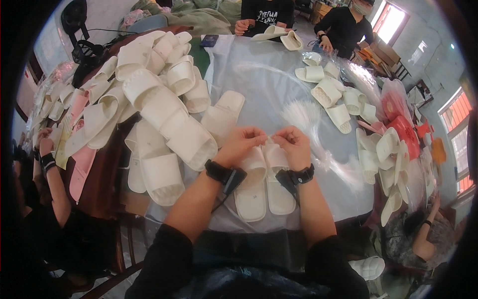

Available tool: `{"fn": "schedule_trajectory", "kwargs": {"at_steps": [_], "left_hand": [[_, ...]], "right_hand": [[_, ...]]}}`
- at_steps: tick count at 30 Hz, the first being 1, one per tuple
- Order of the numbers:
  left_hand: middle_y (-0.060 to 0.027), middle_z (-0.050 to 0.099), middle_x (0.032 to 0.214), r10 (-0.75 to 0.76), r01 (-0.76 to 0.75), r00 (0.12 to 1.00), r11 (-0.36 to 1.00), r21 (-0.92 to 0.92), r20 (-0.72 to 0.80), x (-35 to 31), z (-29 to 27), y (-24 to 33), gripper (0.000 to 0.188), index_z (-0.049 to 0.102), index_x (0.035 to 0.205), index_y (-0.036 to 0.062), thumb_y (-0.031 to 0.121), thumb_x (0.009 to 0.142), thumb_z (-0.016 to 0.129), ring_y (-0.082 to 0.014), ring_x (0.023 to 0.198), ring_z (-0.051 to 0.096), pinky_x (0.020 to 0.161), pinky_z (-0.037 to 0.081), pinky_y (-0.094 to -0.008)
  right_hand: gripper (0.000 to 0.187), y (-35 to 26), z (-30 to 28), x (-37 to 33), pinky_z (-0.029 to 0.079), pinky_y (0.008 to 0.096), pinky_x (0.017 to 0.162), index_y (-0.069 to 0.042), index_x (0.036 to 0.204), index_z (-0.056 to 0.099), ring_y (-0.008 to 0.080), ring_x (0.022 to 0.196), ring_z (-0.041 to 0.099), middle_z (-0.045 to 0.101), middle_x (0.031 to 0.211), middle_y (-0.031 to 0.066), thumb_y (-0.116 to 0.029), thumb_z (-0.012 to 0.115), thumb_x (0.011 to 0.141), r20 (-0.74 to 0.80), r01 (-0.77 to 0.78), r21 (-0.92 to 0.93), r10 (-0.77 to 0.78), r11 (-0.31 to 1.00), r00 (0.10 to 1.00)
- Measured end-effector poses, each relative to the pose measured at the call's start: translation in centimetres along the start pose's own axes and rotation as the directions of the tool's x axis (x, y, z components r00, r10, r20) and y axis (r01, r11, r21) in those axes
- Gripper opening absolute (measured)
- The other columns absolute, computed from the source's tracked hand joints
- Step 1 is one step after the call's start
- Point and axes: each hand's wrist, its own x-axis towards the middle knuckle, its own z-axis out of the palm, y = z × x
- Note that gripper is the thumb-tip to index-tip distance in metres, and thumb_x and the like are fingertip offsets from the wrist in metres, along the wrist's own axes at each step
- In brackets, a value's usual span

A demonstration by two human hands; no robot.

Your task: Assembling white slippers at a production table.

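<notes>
A pair of cream slippers [250,202] lies side by side on the table before me, with the open heel ends toward me. My left hand [245,144] is closed in a pinch over the strap of the left slipper. Beside it my right hand [295,145] pinches too, its fingertips close to those of the left, just above the straps. Whatever thin thing may be between the fingertips is too small to make out. Both wrists carry dark bands with small black devices. Right of my hands lies a fan of thin clear plastic strands [304,115].
A large heap of cream slippers [159,107] rises on the left, with pink slippers [82,167] beyond it. More cream slippers [326,92] lie far right, near red bags [402,133]. A phone [209,41] rests at the far edge. Co-workers sit around the table.
</notes>
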Motion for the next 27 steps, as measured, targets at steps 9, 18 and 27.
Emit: {"fn": "schedule_trajectory", "kwargs": {"at_steps": [9, 18, 27], "left_hand": [[0.0017, 0.063, 0.086, -0.008, 0.008, 1.0, 0.999, 0.037, -0.006, 0.1, -0.2, -0.5, 0.012, 0.067, 0.095, 0.002, 0.013, 0.091, 0.066, -0.0067, 0.078, 0.055, 0.072, 0.044, -0.0218], [-0.0001, 0.064, 0.085, 0.039, -0.04, 0.999, 0.998, 0.041, 0.022, 0.3, -0.3, -0.8, 0.015, 0.067, 0.096, -0.0001, 0.014, 0.09, 0.067, -0.0072, 0.08, 0.056, 0.074, 0.045, -0.022], [-0.0003, 0.065, 0.086, 0.041, -0.042, 0.999, 0.999, 0.031, 0.034, 0.1, 0.0, -0.3, 0.017, 0.067, 0.098, 0.0002, 0.014, 0.089, 0.068, -0.0072, 0.079, 0.056, 0.074, 0.045, -0.0215]], "right_hand": [[0.017, 0.4, -0.1, 0.0, 0.05, 0.0236, 0.073, -0.001, 0.096, 0.064, 0.0113, 0.081, 0.064, 0.068, 0.087, 0.0059, 0.006, 0.068, 0.081, -0.018, 0.055, 0.081, -0.054, 0.995, 0.998], [0.013, 0.7, -0.1, 0.0, 0.049, 0.0229, 0.071, -0.001, 0.089, 0.067, 0.0107, 0.08, 0.063, 0.068, 0.088, 0.0053, 0.008, 0.068, 0.08, -0.018, 0.018, 0.103, -0.016, 0.995, 1.0], [0.013, 1.1, -0.4, 0.2, 0.048, 0.0225, 0.074, -0.002, 0.085, 0.065, 0.0098, 0.081, 0.059, 0.063, 0.095, 0.0046, 0.009, 0.068, 0.078, 0.034, 0.094, 0.101, -0.098, 0.99, 0.995]]}}
